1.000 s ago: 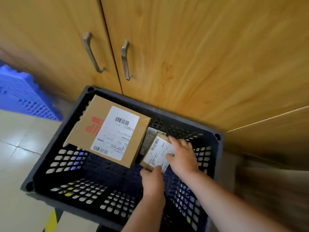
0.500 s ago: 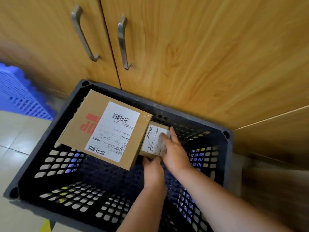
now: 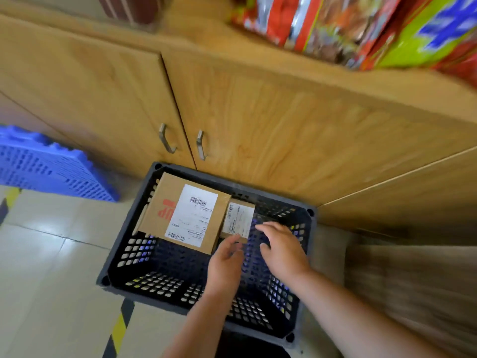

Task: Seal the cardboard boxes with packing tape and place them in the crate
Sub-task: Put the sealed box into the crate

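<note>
Both hands sit over the black crate (image 3: 271, 198), empty: left hand (image 3: 227, 259) has relaxed fingers, tips right at the near edge of the small box (image 3: 238, 220) (contact unclear), and right hand (image 3: 281, 250) is spread flat just right of it, holding nothing. Small box lies in the crate ahead of the hands, white label with barcode, text too small to read. Touching its left side is the large box (image 3: 185, 215), with red "UP" print (partly cut off) and a white shipping label with two barcodes, fine print unreadable. Half a second ago both hands were on the small box; now they are off it. View has pulled back too: blurred snack packs (image 3: 361, 27) now show on top of the wooden cabinet (image 3: 258, 120) beyond the hands.
</note>
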`<act>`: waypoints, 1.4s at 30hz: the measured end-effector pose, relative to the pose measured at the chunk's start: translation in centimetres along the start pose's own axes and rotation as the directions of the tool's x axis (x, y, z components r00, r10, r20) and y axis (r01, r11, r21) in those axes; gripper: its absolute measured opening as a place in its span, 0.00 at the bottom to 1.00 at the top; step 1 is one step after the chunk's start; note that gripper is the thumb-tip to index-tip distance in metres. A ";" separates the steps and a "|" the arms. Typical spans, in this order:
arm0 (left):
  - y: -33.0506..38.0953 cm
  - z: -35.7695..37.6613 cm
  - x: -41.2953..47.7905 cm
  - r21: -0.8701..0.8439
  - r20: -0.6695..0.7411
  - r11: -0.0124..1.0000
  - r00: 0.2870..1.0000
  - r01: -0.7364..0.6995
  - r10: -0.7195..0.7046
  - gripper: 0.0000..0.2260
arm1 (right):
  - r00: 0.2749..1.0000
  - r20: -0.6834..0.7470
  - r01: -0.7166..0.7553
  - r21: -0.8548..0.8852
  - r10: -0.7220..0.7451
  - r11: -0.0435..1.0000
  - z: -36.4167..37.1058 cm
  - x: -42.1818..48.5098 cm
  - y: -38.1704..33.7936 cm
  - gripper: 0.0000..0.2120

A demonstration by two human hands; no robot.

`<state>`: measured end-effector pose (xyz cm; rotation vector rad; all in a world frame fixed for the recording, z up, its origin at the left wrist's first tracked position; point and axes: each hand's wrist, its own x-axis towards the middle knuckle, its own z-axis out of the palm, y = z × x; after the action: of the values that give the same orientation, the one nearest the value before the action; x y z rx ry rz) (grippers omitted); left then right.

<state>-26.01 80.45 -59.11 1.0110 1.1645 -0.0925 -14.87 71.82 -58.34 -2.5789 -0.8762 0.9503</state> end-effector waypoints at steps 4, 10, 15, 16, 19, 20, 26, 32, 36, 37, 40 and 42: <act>6.2 -0.5 -5.6 0.251 -0.091 0.962 0.987 -0.109 0.135 0.13 | 1.000 0.010 0.022 0.043 -0.023 0.999 -6.4 -4.3 -3.7 0.22; 15.6 -0.5 -14.7 0.443 -0.027 0.863 0.958 -0.244 0.285 0.18 | 0.997 -0.076 0.034 0.081 -0.028 0.996 -15.6 -10.9 -9.0 0.21; 20.8 -0.2 -20.5 0.529 0.074 0.762 0.915 -0.373 0.396 0.20 | 0.987 -0.160 0.008 0.155 0.017 0.988 -21.3 -16.4 -12.2 0.18; 21.6 0.0 -21.6 0.549 0.103 0.738 0.908 -0.392 0.405 0.20 | 0.984 -0.174 -0.008 0.175 0.039 0.985 -22.3 -17.5 -12.6 0.18; 23.9 1.0 -24.6 0.569 0.196 0.683 0.882 -0.457 0.427 0.20 | 0.970 -0.222 -0.051 0.226 0.102 0.973 -25.2 -20.9 -13.5 0.17; 24.5 1.4 -25.6 0.561 0.232 0.669 0.869 -0.487 0.438 0.21 | 0.963 -0.241 -0.061 0.243 0.121 0.968 -26.2 -22.2 -13.6 0.17; 26.2 4.4 -30.7 0.590 0.463 0.461 0.745 -0.663 0.479 0.20 | 0.888 -0.401 -0.097 0.319 0.226 0.943 -30.5 -29.0 -12.6 0.12; 24.4 8.3 -35.2 0.600 0.576 0.370 0.704 -0.709 0.415 0.19 | 0.833 -0.422 -0.174 0.413 0.357 0.894 -31.7 -36.1 -9.8 0.12; 22.1 11.3 -38.4 0.581 0.648 0.347 0.676 -0.736 0.350 0.17 | 0.799 -0.424 -0.185 0.503 0.427 0.845 -31.8 -40.7 -6.9 0.13; 21.3 12.1 -39.3 0.577 0.663 0.345 0.671 -0.740 0.332 0.17 | 0.784 -0.426 -0.188 0.530 0.451 0.827 -31.7 -42.0 -6.0 0.12; 18.9 14.9 -41.9 0.574 0.703 0.346 0.663 -0.742 0.256 0.15 | 0.738 -0.431 -0.194 0.601 0.519 0.775 -31.1 -46.1 -3.1 0.11; 17.3 17.3 -43.8 0.573 0.722 0.352 0.659 -0.740 0.212 0.13 | 0.717 -0.451 -0.168 0.628 0.531 0.760 -30.8 -49.2 -0.6 0.11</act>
<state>-23.68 59.96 -13.39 2.0541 0.1205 -0.4607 -24.71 40.99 -10.17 -2.3046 0.1115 0.2936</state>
